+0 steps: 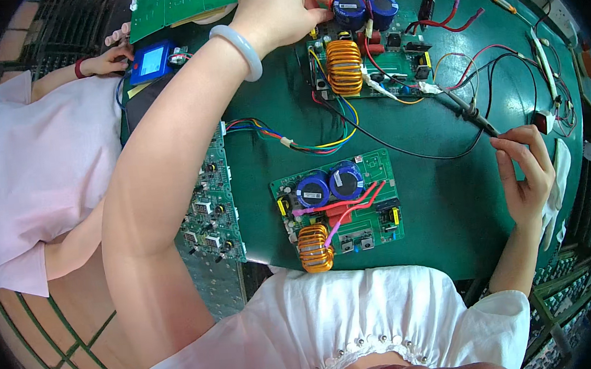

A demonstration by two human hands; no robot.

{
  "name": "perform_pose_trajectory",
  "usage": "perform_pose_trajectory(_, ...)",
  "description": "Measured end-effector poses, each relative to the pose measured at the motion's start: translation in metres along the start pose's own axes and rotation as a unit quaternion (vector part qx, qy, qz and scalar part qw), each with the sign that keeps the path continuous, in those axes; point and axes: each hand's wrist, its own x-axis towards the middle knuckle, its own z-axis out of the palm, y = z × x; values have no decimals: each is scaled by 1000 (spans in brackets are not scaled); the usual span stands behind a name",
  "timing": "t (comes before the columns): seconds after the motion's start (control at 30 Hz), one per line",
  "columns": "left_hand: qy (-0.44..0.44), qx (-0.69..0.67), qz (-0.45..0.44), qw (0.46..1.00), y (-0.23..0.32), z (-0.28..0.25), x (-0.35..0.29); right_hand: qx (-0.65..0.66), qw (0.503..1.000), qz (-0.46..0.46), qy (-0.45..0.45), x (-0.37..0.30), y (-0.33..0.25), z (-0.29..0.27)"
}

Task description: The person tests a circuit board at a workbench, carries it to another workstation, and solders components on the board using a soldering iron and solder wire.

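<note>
While a co-worker (50,148) in a pale shirt leans in at the left, a hand with a red wristband (79,67) rests by a small blue device (150,62) with a lit screen, a green panel (177,5) just beyond. Next along come the small-display boards (209,212) at the left edge of the green bench (443,207), partly behind my left arm. Over they go, the coloured wires (285,141), looping right toward the far circuit board (386,59). Up there is my left hand (278,9), pale blue bangle (238,50) on the wrist, fingers bent down at that board's far left corner beside its blue capacitors; whether they grip anything, I can't tell. Nearer me, the near circuit board (343,212) lies on its own, two blue capacitors, a copper coil and red leads on top. Moving right, my right hand (527,170) has thumb and forefinger pinched on the end of a slim dark tool (474,113), pointing at the far board's right edge; tip contact is unclear. Beyond, loose wires (562,94) tangle, and a white cloth (559,170) lies behind my hand.
</note>
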Motion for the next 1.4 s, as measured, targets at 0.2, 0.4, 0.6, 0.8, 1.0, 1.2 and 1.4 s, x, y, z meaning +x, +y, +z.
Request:
perform_pose_trajectory(0.2, 172, 9, 160, 972, -28, 28, 0, -4, 1000, 16, -3, -2, 3, 3)
perform_pose_trajectory(0.4, 128, -189, 66, 971, -38, 36, 6, -4, 1000, 28, -13, 2, 2, 5)
perform_pose_trajectory(0.6, 82, -251, 49, 963, -38, 39, 8, -8, 999, 26, -19, 0, 7, 8)
perform_pose_trajectory(0.8, 85, -282, 71, 953, -31, 31, -1, -18, 999, 31, -22, -2, 4, 6)
perform_pose_trajectory(1.0, 72, -240, 47, 967, -34, 31, 5, -15, 999, 29, -23, 0, 5, 8)
perform_pose_trajectory(1.2, 114, -161, 86, 977, -31, 32, 8, -9, 999, 39, -17, -1, 4, 8)
perform_pose_trajectory(1.4, 97, -113, 80, 986, -26, 34, 13, -8, 999, 34, -14, -1, 5, 7)
